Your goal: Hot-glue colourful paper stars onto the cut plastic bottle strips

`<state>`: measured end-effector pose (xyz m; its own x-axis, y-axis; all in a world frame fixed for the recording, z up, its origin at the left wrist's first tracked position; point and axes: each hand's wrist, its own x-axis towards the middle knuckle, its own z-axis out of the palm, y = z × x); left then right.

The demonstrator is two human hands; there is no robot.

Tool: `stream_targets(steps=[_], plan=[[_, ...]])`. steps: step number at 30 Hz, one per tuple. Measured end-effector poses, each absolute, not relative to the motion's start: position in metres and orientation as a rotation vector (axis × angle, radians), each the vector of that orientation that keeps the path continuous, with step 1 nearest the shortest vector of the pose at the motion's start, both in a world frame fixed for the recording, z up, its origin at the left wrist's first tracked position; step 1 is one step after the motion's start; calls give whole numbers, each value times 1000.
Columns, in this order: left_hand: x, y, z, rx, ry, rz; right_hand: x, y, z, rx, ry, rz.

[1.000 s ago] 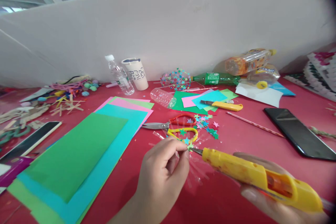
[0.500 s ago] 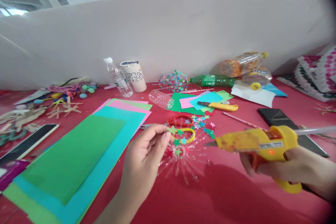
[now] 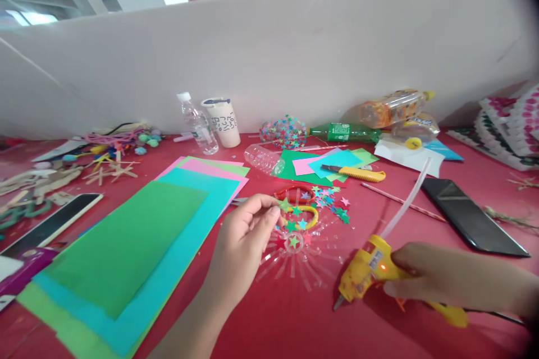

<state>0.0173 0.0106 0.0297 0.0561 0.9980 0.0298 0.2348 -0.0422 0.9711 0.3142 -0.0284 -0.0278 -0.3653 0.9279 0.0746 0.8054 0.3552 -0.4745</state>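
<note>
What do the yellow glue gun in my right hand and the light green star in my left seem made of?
The yellow glue gun: probably hard, smooth plastic, judging by its moulded shell; its grey tapered nozzle looks dully metallic. The light green star: likely matt paper or thin foam, flat without shine.

Yellow glue gun, red tabletop

smooth yellow plastic on the hot-glue gun, metal at its nozzle, translucent glue stick, clear shiny plastic strip-cut piece, matt green paper sheet, glossy black smartphone, matt wooden craft sticks
</note>
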Motion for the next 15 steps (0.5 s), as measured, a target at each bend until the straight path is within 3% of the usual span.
stream_targets(steps=[3,7,15], plan=[[17,10,28,1497,1304,1056,310,-21,-10,-1623,-2625,371],[18,6,33,1471,1259,982,294,-13,21,-1698,-2604,67],[23,1,39,1201,1142,850,227,0,55,-858,-2486,-56]])
